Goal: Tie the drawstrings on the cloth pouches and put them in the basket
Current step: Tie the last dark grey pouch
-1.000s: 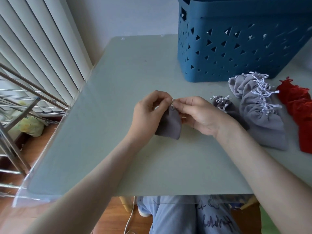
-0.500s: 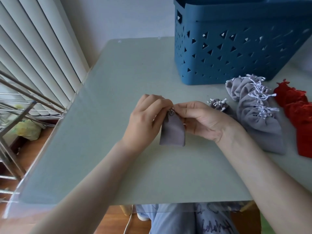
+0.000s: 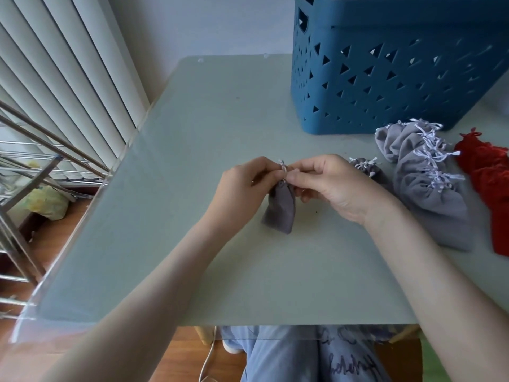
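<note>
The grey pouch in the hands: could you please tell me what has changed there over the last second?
The left hand and right hand kept pinching the drawstring at the neck of the pouch; more white cord now shows above them, and the pouch swung slightly. The basket, the grey pile and the red pile stayed put.

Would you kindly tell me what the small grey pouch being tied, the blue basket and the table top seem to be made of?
Grey pouch: soft matte cloth, possibly velvety; it droops limp and puckers at the neck. Blue basket: moulded plastic, faintly glossy, with clean triangular cut-outs. Table top: probably a clear glass or acrylic sheet over pale green; its left edge looks transparent.
</note>
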`<state>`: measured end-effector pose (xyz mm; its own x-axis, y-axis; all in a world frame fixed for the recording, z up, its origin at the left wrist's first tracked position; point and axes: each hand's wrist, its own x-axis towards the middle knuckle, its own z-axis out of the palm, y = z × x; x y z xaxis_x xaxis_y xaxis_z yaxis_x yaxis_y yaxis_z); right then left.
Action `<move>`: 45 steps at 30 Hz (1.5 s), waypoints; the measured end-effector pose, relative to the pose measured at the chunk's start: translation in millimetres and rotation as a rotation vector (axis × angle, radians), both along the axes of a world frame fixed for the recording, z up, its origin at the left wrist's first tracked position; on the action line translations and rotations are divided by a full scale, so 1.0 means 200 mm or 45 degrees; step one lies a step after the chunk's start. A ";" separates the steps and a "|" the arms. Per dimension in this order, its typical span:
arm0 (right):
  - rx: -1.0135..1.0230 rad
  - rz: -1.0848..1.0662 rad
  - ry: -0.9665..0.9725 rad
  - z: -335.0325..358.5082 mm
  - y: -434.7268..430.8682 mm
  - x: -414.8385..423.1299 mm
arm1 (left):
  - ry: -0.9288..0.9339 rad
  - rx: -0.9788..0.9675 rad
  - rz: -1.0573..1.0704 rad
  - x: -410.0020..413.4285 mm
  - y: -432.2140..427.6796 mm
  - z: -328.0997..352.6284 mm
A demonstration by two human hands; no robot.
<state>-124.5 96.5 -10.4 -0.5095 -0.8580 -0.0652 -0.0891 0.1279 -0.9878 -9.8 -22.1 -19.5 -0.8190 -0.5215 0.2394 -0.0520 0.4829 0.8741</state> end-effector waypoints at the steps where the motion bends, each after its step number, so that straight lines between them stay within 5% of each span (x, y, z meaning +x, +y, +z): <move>1: 0.019 -0.011 0.050 -0.01 0.00 0.00 | -0.033 -0.045 0.015 0.00 0.00 0.00; 7: 0.061 -0.054 0.224 -0.03 -0.01 0.01 | -0.124 -0.203 0.071 0.01 -0.01 -0.01; 14: 0.078 -0.010 0.181 -0.02 -0.01 0.01 | -0.156 -0.091 -0.027 0.02 -0.03 0.01; 28: 0.229 -0.226 0.778 -0.02 -0.02 0.07 | -0.171 -0.389 -0.157 -0.01 -0.05 -0.01; 33: 0.132 -0.194 0.663 -0.06 -0.02 0.07 | 0.034 -0.558 -0.172 -0.02 -0.06 -0.05; 39: -0.126 -0.105 0.214 -0.04 -0.04 0.06 | 0.255 -0.491 -0.089 -0.01 -0.06 -0.04; 45: -0.146 0.048 -0.045 -0.01 -0.01 0.02 | 0.186 -0.148 -0.114 0.02 -0.04 -0.01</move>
<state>-119.7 94.9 -11.4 -0.4761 -0.8792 0.0174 -0.0564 0.0108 -0.9984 -6.7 -30.1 -21.4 -0.8128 -0.4101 0.4137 0.1189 0.5783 0.8071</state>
